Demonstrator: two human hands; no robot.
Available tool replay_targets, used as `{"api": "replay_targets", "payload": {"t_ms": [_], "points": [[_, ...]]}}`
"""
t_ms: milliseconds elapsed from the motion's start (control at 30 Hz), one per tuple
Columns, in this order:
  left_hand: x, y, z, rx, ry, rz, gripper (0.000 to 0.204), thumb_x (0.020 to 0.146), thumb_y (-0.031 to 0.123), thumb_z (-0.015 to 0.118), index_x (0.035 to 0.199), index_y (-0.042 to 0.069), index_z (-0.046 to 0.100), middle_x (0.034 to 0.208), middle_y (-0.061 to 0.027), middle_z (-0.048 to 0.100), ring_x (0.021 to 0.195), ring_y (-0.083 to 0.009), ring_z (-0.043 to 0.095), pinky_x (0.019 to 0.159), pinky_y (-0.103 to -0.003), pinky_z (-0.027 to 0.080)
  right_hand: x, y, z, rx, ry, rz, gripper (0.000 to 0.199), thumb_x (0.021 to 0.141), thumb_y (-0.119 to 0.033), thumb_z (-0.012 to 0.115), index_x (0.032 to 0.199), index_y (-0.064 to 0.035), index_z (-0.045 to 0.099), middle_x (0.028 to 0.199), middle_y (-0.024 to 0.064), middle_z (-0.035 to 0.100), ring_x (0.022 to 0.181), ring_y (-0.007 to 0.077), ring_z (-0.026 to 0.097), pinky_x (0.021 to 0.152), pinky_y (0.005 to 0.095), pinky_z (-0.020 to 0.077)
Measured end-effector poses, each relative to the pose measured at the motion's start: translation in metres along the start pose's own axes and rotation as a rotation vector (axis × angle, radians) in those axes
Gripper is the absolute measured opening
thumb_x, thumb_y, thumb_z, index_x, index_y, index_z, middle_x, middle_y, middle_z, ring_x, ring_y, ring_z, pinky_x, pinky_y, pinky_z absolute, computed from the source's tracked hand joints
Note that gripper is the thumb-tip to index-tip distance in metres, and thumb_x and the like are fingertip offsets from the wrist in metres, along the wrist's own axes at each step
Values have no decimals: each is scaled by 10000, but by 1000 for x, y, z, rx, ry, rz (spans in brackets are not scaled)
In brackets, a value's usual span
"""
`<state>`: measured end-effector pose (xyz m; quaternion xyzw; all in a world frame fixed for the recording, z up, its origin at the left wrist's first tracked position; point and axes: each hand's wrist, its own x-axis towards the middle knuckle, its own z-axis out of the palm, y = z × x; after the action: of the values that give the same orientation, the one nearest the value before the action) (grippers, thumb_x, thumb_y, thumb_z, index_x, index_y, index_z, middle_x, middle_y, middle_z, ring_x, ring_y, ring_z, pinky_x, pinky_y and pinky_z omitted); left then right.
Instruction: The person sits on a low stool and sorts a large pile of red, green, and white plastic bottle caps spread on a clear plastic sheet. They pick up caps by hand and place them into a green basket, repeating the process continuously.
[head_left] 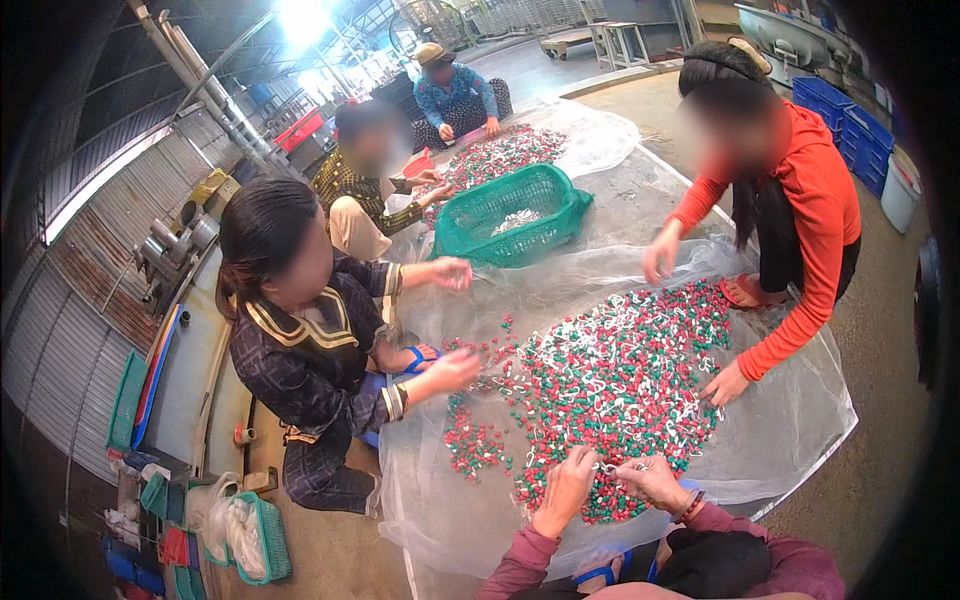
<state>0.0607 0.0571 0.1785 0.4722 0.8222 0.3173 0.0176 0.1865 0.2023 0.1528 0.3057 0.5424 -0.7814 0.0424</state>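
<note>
My left hand [566, 488] and my right hand [657, 484] meet over the near edge of a pile [620, 380] of small red and green pieces mixed with white S-shaped hooks. Fingers of both are pinched around a small white hook [605, 467] held between them, partly hidden by the fingertips. The pile lies on a translucent sheet [780, 440] spread over the ground. A smaller heap of red and green pieces [472, 447] sits to the left of my left hand.
A co-worker in dark clothes [310, 330] reaches in from the left; another in an orange top [815, 210] touches the pile at right. Beyond it stands a green basket [460, 225] containing white pieces. Two more people sit by a farther pile [510, 150]. Blue crates [865, 145] stand far right.
</note>
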Motion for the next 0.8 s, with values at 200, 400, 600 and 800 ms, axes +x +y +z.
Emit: {"api": "replay_targets", "payload": {"t_ms": [200, 400, 600, 800], "points": [[-8, 8, 19, 48, -63, 101, 186, 820, 65, 630, 996, 91, 578, 896, -89, 567, 721, -326, 632, 585, -436, 519, 5, 7, -4, 513, 129, -64, 121, 907, -108, 620, 846, -4, 630, 685, 41, 605, 475, 70, 502, 368, 195, 323], [-4, 32, 44, 70, -78, -66, 199, 849, 120, 609, 997, 65, 488, 917, -132, 551, 720, -333, 652, 561, -450, 528, 16, 17, 9, 493, 299, -162, 148, 934, -184, 620, 918, -38, 641, 710, -8, 577, 497, 50, 483, 377, 185, 314], [-7, 27, 46, 88, -95, -84, 158, 871, 133, 596, 1000, 79, 522, 930, -126, 562, 758, -340, 651, 580, -468, 521, 14, 15, 10, 544, 245, -168, 154, 930, -198, 621, 952, -49, 651, 714, -11, 568, 519, 56, 497, 370, 195, 301], [-20, -33, 40, -1571, -368, -671, 206, 871, 121, 569, 1070, 71, 548, 919, -57, 575, 612, -140, 503, 487, -250, 387, 17, 9, -34, 824, -83, -212, 279, 914, -291, 539, 776, -53, 588, 709, 62, 535, 538, 161, 509, 359, 216, 312]]}}
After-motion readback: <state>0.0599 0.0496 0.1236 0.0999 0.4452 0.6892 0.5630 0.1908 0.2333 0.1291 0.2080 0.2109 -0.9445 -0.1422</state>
